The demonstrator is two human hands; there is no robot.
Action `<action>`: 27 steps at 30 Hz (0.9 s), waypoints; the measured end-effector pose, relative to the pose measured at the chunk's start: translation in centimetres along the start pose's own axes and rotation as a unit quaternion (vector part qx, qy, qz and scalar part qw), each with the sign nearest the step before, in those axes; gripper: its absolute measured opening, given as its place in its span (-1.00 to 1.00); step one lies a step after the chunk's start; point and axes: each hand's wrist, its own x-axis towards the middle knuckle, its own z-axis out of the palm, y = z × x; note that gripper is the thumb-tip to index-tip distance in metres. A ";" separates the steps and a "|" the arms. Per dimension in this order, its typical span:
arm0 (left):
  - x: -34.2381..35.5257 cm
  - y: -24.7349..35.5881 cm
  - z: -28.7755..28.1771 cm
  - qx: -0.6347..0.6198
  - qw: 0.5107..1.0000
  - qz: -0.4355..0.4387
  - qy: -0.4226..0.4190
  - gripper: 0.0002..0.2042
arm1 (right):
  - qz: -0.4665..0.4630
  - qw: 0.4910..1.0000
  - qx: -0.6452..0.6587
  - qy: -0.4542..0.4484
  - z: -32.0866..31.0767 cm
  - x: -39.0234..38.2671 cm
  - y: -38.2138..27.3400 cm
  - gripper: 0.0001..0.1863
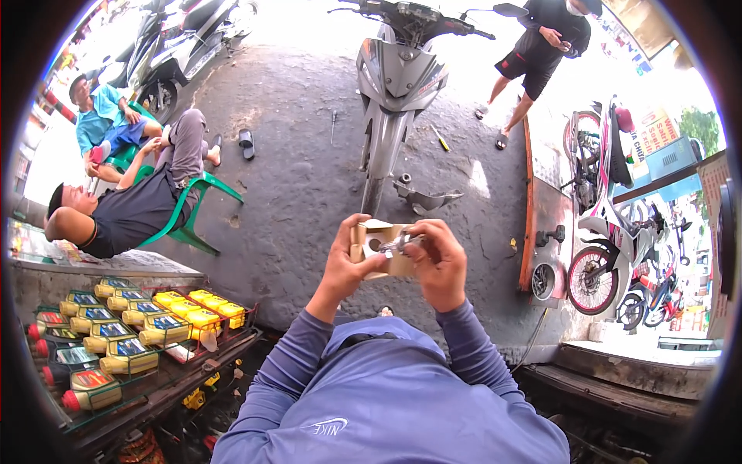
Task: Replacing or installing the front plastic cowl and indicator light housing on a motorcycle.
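My left hand [345, 263] grips a small open cardboard box [358, 251] with a pale interior and a dark round opening visible. My right hand [437, 263] pinches a small silvery metal part [394, 247] over the box, its shape partly hidden by my fingers. Just beyond my hands stands a grey scooter [402, 73] with its front fork [379, 162] bare of a wheel. A loose grey curved piece [429, 199] and a small metal ring [403, 178] lie on the dark floor beside the fork.
Two people [135, 209] [104, 116] sit on green chairs at left; another person [541, 54] stands upper right. A rack of oil bottles [127, 356] is lower left. Motorbikes [599, 263] [162, 62] stand at both sides. A yellow-handled tool [440, 139] and sandals [246, 145] lie on the floor.
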 end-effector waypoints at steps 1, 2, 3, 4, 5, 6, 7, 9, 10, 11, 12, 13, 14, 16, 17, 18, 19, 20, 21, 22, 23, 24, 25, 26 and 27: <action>0.4 -1.1 -1.0 0.015 0.998 -0.013 0.056 -0.27 | 0.000 0.998 0.061 0.031 -0.6 0.3 0.5 -0.79; 0.5 -2.5 -2.8 -0.016 0.997 -0.027 0.077 -0.32 | -0.001 0.990 0.124 0.062 -1.2 0.7 0.9 -0.79; 0.4 -3.0 -4.3 -0.052 0.991 -0.083 0.091 -0.35 | 0.025 0.981 0.180 0.069 -1.9 1.0 0.5 -0.78; 0.0 -5.2 -7.7 -0.013 0.992 -0.077 0.104 -0.36 | 0.024 0.980 0.183 0.075 -2.2 1.3 0.7 -0.78; -0.7 -7.3 -10.8 -0.039 0.990 -0.073 0.112 -0.32 | 0.032 0.976 0.201 0.078 -2.7 1.5 1.2 -0.78; -1.4 -8.9 -13.4 -0.068 0.981 -0.102 0.148 -0.28 | 0.041 0.972 0.216 0.087 -3.5 1.6 1.8 -0.78; -1.9 -9.9 -15.6 -0.037 0.965 -0.167 0.201 -0.25 | 0.043 0.970 0.216 0.099 -4.5 1.4 3.1 -0.76; -4.4 -13.7 -22.5 0.216 0.912 -0.140 0.318 -0.26 | 0.050 0.962 0.244 0.114 -5.0 1.3 4.4 -0.75; -7.2 -15.7 -28.1 0.367 0.830 -0.131 0.399 -0.30 | 0.051 0.952 0.284 0.105 -4.9 2.1 5.1 -0.74; -8.4 -16.7 -30.3 0.364 0.797 -0.168 0.452 -0.37 | 0.072 0.940 0.313 0.115 -5.7 1.9 6.7 -0.73; -9.1 -17.0 -31.2 0.438 0.763 -0.204 0.430 -0.55 | 0.077 0.938 0.311 0.130 -6.7 1.7 8.4 -0.73; -8.0 -17.9 -28.9 0.387 0.803 -0.223 0.394 -0.77 | 0.104 0.917 0.343 0.174 -8.5 1.1 10.6 -0.72; -7.8 -18.6 -27.9 0.357 0.842 -0.231 0.332 -0.90 | 0.127 0.890 0.385 0.209 -9.8 1.0 12.6 -0.71; -7.3 -20.8 -25.1 0.327 0.851 -0.307 0.273 -0.95 | 0.155 0.870 0.398 0.247 -12.9 0.9 17.8 -0.72; -6.3 -22.0 -21.9 0.288 0.855 -0.352 0.250 -0.98 | 0.192 0.831 0.435 0.290 -14.9 0.6 20.8 -0.73; -5.8 -22.9 -20.3 0.293 0.855 -0.378 0.200 -0.95 | 0.227 0.785 0.478 0.321 -16.4 0.8 24.1 -0.72; -5.6 -23.8 -19.2 0.364 0.823 -0.413 0.139 -0.93 | 0.266 0.768 0.479 0.331 -17.9 0.9 28.3 -0.71; -4.2 -25.3 -17.8 0.430 0.783 -0.443 0.078 -0.90 | 0.304 0.751 0.479 0.338 -19.4 0.9 33.5 -0.69; -1.2 -27.3 -14.8 0.448 0.763 -0.460 0.077 -0.86 | 0.350 0.766 0.435 0.320 -21.4 0.7 39.2 -0.69; 1.7 -29.9 -10.9 0.462 0.742 -0.481 0.070 -0.83 | 0.361 0.781 0.410 0.303 -23.7 0.4 45.3 -0.70; 4.3 -33.3 -8.2 0.424 0.791 -0.435 0.073 -0.82 | 0.385 0.782 0.400 0.284 -24.8 1.8 51.2 -0.71; 7.0 -37.2 -6.1 0.383 0.835 -0.388 0.073 -0.80 | 0.411 0.781 0.388 0.268 -25.4 2.8 57.0 -0.72; 11.7 -41.5 -4.1 0.471 0.810 -0.348 -0.042 -0.81 | 0.408 0.775 0.404 0.265 -25.7 3.6 62.8 -0.73; 17.1 -46.7 -0.8 0.384 0.851 -0.356 -0.040 -0.79 | 0.396 0.780 0.413 0.252 -26.2 5.0 67.9 -0.74; 22.8 -51.2 2.3 0.364 0.856 -0.361 -0.072 -0.71 | 0.409 0.781 0.404 0.243 -26.9 5.7 72.3 -0.76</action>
